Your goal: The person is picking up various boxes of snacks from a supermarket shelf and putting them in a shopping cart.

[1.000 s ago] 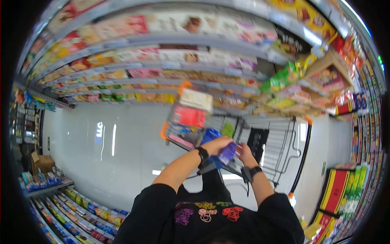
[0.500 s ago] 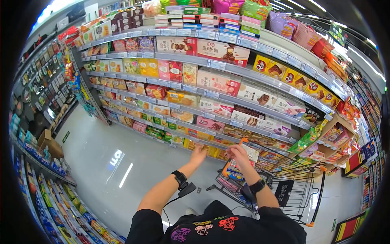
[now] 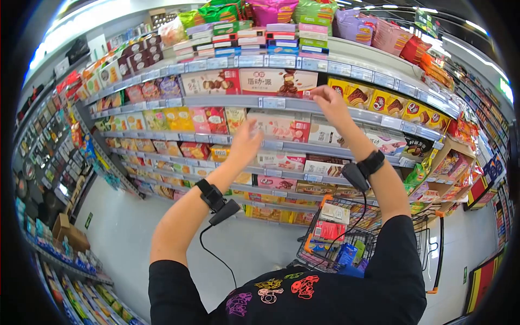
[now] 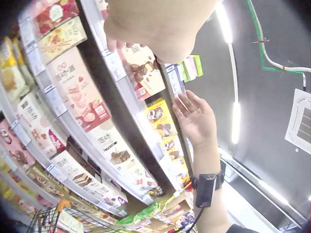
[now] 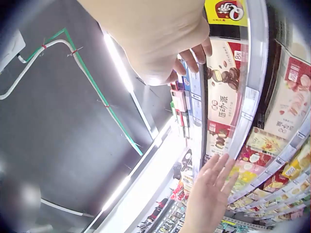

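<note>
Both hands are raised before the snack shelves, holding nothing. In the head view my left hand [image 3: 246,142] is in front of a white and pink box [image 3: 279,125], its fingers pointing up. My right hand [image 3: 333,107] is higher, its fingers near the right end of a white chocolate-pie box [image 3: 278,82] on the upper shelf. Whether the fingertips touch that box, I cannot tell. The left wrist view shows the right hand [image 4: 198,121] with fingers spread beside yellow boxes [image 4: 162,124]. In the right wrist view the left hand [image 5: 209,194] has its fingers extended.
A shopping cart [image 3: 371,234] with a red package [image 3: 329,230] and blue bags stands below my right arm. Small stacked boxes [image 3: 252,38] and large snack bags [image 3: 355,26] line the shelf top. A cardboard carton [image 3: 70,233] sits at the far left.
Both hands have left the cart, where they were at a purple package, and risen to the upper shelves. The view has tilted up, and the cart now appears lower right.
</note>
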